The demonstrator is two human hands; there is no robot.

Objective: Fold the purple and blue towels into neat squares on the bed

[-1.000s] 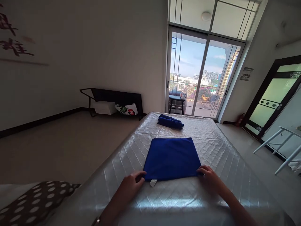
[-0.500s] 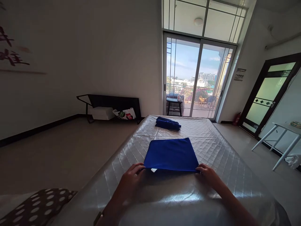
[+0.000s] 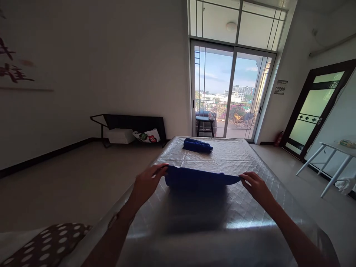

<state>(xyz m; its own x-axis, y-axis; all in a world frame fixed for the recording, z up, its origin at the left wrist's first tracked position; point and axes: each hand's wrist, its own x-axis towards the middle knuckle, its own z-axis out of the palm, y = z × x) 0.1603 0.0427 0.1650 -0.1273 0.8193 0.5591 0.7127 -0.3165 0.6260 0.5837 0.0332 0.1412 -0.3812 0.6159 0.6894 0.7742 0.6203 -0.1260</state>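
A dark blue cloth (image 3: 198, 179) is stretched between my two hands, lifted above the quilted silver mattress (image 3: 191, 230). My left hand (image 3: 148, 181) pinches its left corner, thumb and fingers closed together. At the opposite corner, my right hand (image 3: 254, 185) grips the edge, which is drawn out to a point. The cloth hangs down from its upper edge, and a dark shadow lies on the mattress below it. Farther back on the mattress lie rolled or folded blue cloths (image 3: 197, 145), untouched by either hand.
A brown polka-dot fabric (image 3: 52, 243) lies at the lower left. Against the left wall stands a black bench (image 3: 133, 122) with a white box (image 3: 120, 136) and a printed bag (image 3: 148, 136). Sliding glass doors (image 3: 214, 89) are beyond the mattress; a white table (image 3: 339, 148) stands at right.
Both hands have risen, lifting the near edge of the blue cloth off the mattress. The cloth, flat before, now hangs. My hands have moved a little farther apart.
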